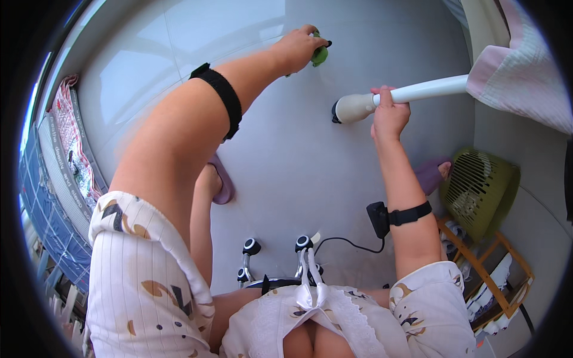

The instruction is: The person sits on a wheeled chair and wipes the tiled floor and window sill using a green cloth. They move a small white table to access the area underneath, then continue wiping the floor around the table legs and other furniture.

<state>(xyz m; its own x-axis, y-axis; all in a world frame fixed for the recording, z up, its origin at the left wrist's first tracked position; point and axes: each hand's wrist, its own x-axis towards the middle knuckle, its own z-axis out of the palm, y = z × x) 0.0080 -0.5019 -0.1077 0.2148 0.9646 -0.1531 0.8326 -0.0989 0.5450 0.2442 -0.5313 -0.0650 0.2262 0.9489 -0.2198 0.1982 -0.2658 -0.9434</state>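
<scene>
My left hand (302, 44) is reaching out over the floor with its fingers closed on a crumpled green cloth (319, 54). A small black bit (330, 43) shows at the cloth's edge; I cannot tell what it is. My right hand (391, 114) is wrapped around a white tube (429, 88), at the point where it meets a beige bulb-shaped end piece (354, 108). That end piece has a black tip (335, 112) and lies left of my right hand. The tube's far end disappears behind a pink and white quilted fabric (515, 85).
On the right, a green slotted plastic basket (481, 192) stands near a wooden rack (497, 273) holding shoes. Folded fabrics (67, 179) line the left side. Chair casters (251, 246) are close to my body. Purple slippers (224, 181) are on my feet. A black cable (349, 241) hangs by my right forearm.
</scene>
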